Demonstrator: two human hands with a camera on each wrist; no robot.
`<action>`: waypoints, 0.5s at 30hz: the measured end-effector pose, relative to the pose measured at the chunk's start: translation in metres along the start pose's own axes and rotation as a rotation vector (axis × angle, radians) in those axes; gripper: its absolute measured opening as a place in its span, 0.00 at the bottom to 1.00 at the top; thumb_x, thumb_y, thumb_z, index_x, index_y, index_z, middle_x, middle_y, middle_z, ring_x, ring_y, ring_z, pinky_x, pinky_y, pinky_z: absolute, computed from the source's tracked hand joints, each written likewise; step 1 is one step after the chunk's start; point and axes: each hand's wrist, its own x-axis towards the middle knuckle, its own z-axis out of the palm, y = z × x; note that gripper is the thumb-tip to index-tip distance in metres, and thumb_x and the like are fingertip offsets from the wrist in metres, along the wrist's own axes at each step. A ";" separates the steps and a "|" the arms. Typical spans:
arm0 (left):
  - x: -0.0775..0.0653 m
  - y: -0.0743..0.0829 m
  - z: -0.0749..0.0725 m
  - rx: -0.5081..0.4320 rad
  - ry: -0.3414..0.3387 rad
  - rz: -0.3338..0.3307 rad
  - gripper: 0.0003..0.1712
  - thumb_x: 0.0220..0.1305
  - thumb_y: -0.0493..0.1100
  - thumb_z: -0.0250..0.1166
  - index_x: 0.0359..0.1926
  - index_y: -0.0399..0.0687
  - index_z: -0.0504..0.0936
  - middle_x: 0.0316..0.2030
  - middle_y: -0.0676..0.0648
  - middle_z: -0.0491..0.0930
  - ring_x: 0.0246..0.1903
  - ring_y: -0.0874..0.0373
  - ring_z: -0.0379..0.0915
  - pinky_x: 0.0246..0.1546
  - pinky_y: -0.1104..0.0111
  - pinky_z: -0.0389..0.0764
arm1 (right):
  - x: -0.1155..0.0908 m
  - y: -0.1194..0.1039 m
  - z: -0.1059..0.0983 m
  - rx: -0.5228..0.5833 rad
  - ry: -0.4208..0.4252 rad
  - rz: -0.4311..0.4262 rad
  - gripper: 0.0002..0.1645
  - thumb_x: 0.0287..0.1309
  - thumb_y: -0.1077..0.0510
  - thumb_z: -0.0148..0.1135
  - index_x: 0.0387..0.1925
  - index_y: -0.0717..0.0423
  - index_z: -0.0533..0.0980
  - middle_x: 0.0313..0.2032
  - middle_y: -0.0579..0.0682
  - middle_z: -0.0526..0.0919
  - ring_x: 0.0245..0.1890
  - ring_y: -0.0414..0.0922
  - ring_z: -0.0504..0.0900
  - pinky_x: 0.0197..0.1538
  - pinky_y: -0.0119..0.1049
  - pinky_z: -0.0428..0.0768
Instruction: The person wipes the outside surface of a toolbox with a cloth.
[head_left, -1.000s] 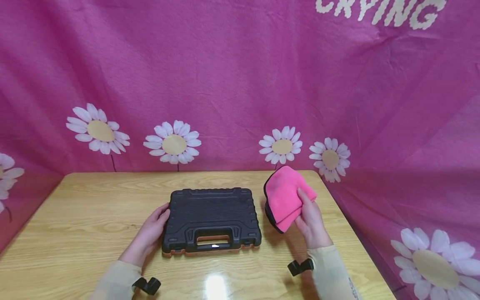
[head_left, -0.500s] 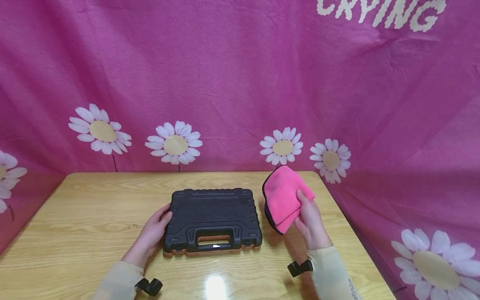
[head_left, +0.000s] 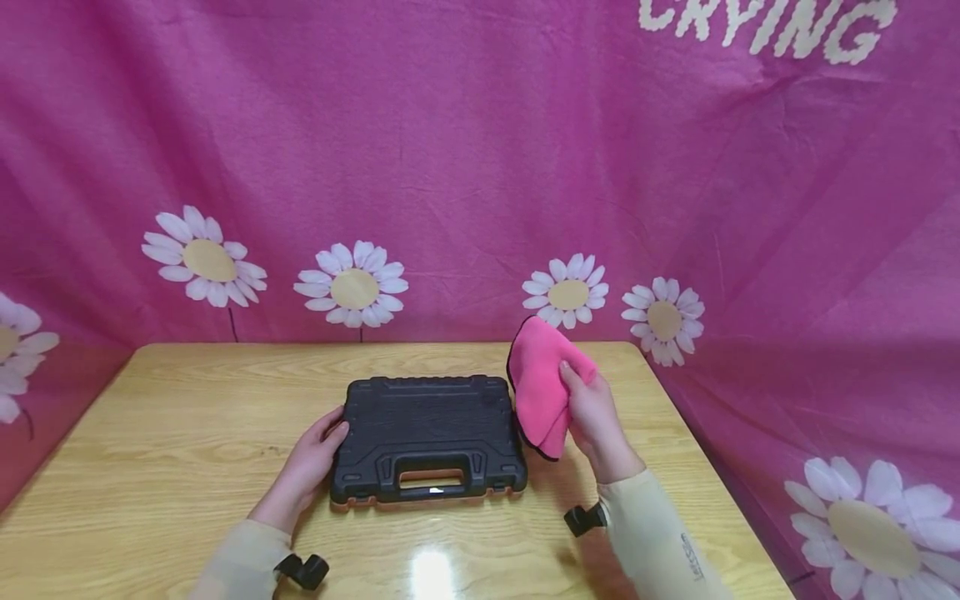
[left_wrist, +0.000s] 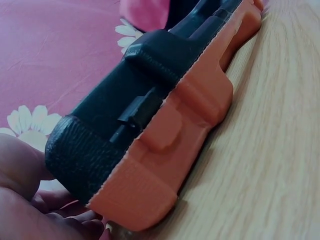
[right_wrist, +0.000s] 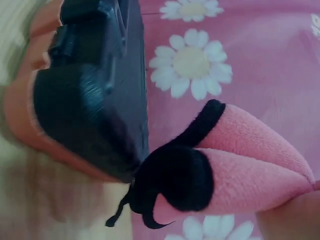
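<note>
A black plastic carrying case (head_left: 433,417) with an orange lower half lies flat on the wooden table, its handle toward me. My left hand (head_left: 309,462) holds the case's left side, thumb at the upper edge; in the left wrist view the fingers (left_wrist: 75,220) curl by the corner below it. Just right of the case, my right hand (head_left: 596,417) grips a folded pink cloth (head_left: 538,387) with black edging, thumb on top. In the right wrist view the cloth's black trim (right_wrist: 175,175) hangs close by the case's corner.
The wooden table (head_left: 187,417) extends on both sides of the case, its right edge close beyond the right hand. A pink curtain (head_left: 450,167) printed with daisies hangs behind and to the sides. Each wrist wears a black camera mount (head_left: 303,572).
My right hand has moved left and slightly up with the pink cloth, which now overlaps the case's right edge in the head view. The left hand stays at the case's left side.
</note>
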 end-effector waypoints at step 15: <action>0.000 -0.001 -0.004 0.068 0.026 0.023 0.33 0.83 0.43 0.48 0.79 0.33 0.53 0.78 0.29 0.53 0.79 0.36 0.46 0.79 0.46 0.52 | 0.024 -0.007 0.090 -0.416 -0.123 -0.099 0.21 0.74 0.59 0.56 0.62 0.64 0.77 0.47 0.57 0.82 0.42 0.46 0.78 0.46 0.31 0.78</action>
